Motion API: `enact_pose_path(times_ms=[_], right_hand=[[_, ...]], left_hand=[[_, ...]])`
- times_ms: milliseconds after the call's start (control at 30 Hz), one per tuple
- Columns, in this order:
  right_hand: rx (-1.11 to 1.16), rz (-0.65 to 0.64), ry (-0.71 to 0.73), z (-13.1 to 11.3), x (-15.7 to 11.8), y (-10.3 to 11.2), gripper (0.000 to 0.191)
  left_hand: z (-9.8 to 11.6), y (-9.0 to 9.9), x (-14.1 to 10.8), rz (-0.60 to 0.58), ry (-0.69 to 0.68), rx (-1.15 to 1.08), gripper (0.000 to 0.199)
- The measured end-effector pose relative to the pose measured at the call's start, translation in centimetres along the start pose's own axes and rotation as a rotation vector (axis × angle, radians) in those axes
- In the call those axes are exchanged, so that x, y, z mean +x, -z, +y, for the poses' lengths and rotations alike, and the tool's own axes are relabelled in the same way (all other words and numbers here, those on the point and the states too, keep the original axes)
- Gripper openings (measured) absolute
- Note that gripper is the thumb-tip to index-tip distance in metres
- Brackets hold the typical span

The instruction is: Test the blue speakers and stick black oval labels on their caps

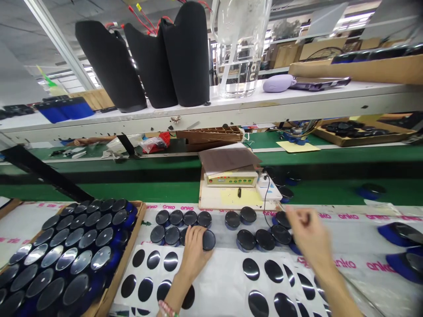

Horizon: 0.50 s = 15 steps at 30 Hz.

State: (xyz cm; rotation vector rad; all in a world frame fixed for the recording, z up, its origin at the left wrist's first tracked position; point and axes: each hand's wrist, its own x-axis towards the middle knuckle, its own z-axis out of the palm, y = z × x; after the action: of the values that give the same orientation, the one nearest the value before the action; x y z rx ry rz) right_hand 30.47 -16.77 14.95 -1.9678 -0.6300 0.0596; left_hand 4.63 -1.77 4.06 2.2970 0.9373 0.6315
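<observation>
My left hand (pixel 194 251), with a beaded bracelet at the wrist, is closed around a round black-topped blue unit (pixel 209 240) at the front of a small group. More such units (pixel 172 235) stand in rows beside it. My right hand (pixel 309 235) is over the right-hand group of units (pixel 265 240), blurred by motion. Its fingers look curled together, and I cannot make out what is in them. Below both hands lie white sheets of round black stickers: a left sheet (pixel 138 273) and a right sheet (pixel 261 276).
At left, a cardboard tray (pixel 138 220) is packed with round units. Behind the hands stand a control box (pixel 231 179) and a white power strip (pixel 268 188). A shelf (pixel 280 105) above carries black sleeves (pixel 187 57) and a clear jug (pixel 239 53). Blue units (pixel 401 233) sit at right.
</observation>
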Motion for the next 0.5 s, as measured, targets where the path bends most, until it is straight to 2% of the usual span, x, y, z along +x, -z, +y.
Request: enact_pose_path(times_ms=[33, 67, 100, 133, 200, 300, 367, 433, 500], right_hand=[[-0.104, 0.139, -0.011, 0.2, 1.1, 1.8, 0.032], [-0.193, 0.209, 0.001, 0.5, 1.8, 3.1, 0.031], [-0.281, 0.227, 0.030, 0.9, 2.2, 3.7, 0.028], [-0.348, 0.190, 0.072, 1.3, 2.3, 3.6, 0.025], [-0.410, -0.006, 0.175, 2.5, 1.9, 1.3, 0.018], [-0.399, -0.301, 0.324, 4.4, 1.3, -4.9, 0.013], [-0.398, -0.437, 0.390, 5.6, 1.5, -8.4, 0.020], [-0.412, -0.526, 0.412, 6.4, 2.2, -10.1, 0.025], [-0.440, -0.559, 0.400, 7.1, 2.9, -10.1, 0.026]], left_hand=[[-0.4, 0.1, 0.0, 0.017, 0.010, 0.024, 0.048], [-0.6, 0.0, 0.1, 0.031, 0.019, 0.043, 0.049], [-0.5, -0.2, 0.2, 0.037, 0.022, 0.056, 0.052], [-0.2, -0.6, 0.6, 0.031, 0.016, 0.061, 0.056], [0.9, -1.9, 1.9, -0.021, -0.030, 0.048, 0.062], [2.6, -4.3, 5.0, -0.156, -0.132, -0.013, 0.068], [3.2, -5.8, 7.2, -0.239, -0.175, -0.064, 0.074], [3.4, -6.8, 8.9, -0.297, -0.193, -0.117, 0.074], [3.3, -7.3, 10.0, -0.319, -0.195, -0.165, 0.071]])
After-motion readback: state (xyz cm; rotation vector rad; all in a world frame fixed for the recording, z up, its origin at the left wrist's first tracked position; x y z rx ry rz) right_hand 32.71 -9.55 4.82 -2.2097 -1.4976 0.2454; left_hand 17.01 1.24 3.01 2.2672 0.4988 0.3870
